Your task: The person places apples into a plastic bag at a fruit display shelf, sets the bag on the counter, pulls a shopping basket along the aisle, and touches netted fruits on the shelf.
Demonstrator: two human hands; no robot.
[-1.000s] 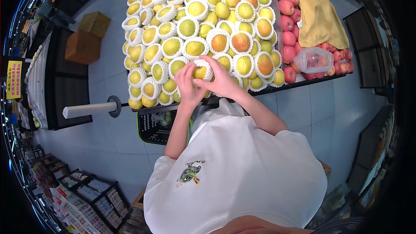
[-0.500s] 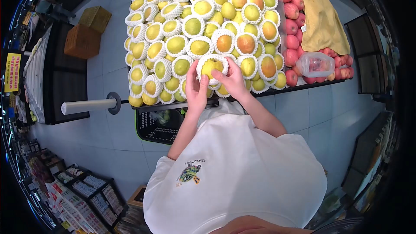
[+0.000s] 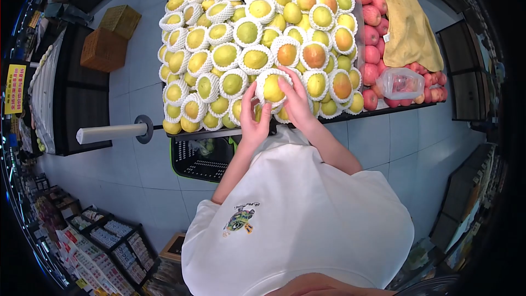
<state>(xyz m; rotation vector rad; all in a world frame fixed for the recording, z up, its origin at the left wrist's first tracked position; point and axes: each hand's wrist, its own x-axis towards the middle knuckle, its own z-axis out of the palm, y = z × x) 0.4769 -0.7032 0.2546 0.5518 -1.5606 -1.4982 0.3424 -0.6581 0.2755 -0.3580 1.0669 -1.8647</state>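
In front of my chest I hold a yellow pear (image 3: 273, 88) in a white foam net between both hands. My left hand (image 3: 255, 118) curves round its lower left side, thumb pointing up at its bottom edge. My right hand (image 3: 296, 103) grips its right side, fingers reaching over the net and thumb near the fruit's face. Beneath and beyond lies a sloped display of yellow-green pears (image 3: 225, 55), most in white foam nets. A pear with an orange blush (image 3: 314, 55) sits just past my right fingertips.
Red apples (image 3: 371, 15) lie to the right, partly under a yellow cloth (image 3: 410, 27), with a clear plastic box (image 3: 400, 83) on them. A black shopping basket (image 3: 198, 159) is below the display's front edge. A white roll (image 3: 112, 133) sticks out at left; brown crates (image 3: 102, 50) stand behind.
The pear has shifted slightly right and turned in my hands. My left thumb has moved down along it, and my right thumb has come off its middle.
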